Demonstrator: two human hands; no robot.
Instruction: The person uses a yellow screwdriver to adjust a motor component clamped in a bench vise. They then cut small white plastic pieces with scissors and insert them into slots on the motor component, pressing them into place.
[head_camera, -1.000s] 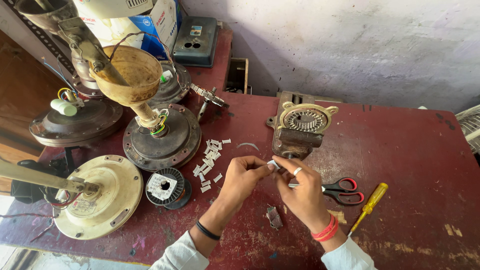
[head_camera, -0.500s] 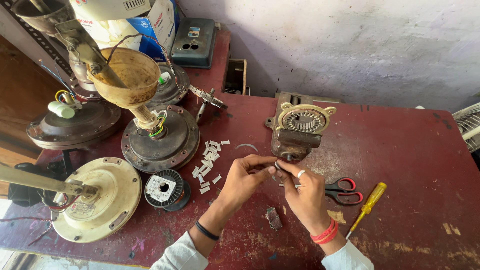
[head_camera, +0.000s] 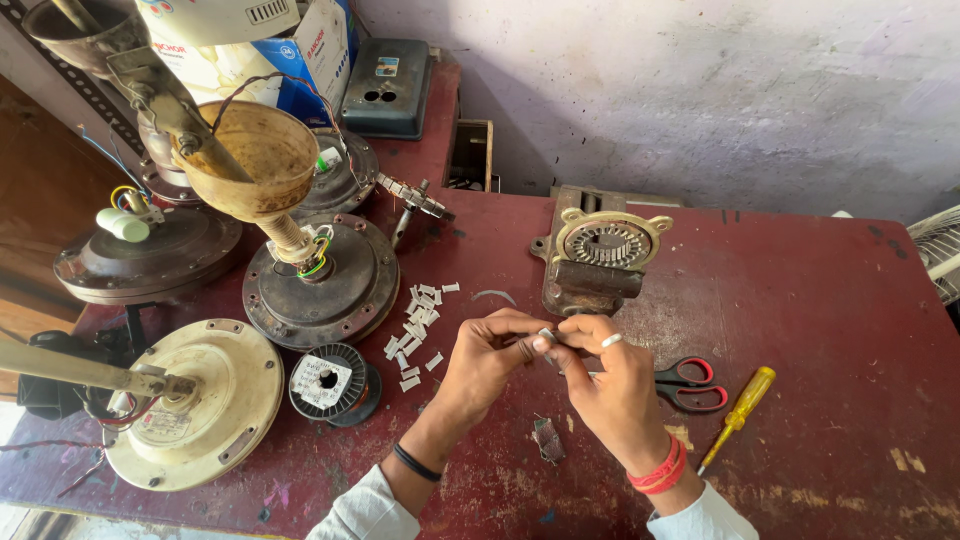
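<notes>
My left hand (head_camera: 485, 365) and my right hand (head_camera: 610, 385) meet above the red table (head_camera: 800, 330), fingertips pinched together on a small white paper slip (head_camera: 546, 335). The right hand wears a ring and red thread at the wrist; the left wrist has a black band. Just beyond the hands stands a fan stator (head_camera: 605, 245) clamped in a bench vise. A heap of small white paper slips (head_camera: 415, 320) lies left of the hands.
Red-handled scissors (head_camera: 690, 385) and a yellow screwdriver (head_camera: 738, 405) lie to the right. A spool of copper wire (head_camera: 330, 382), a cream ceiling fan motor (head_camera: 190, 405), two dark fan motors (head_camera: 325, 280) and a blue box (head_camera: 390, 85) fill the left and back. A small metal scrap (head_camera: 548, 440) lies near.
Both hands have drawn slightly closer together and stay pinched on the small slip; the view has shifted a little. Nothing on the table has moved.
</notes>
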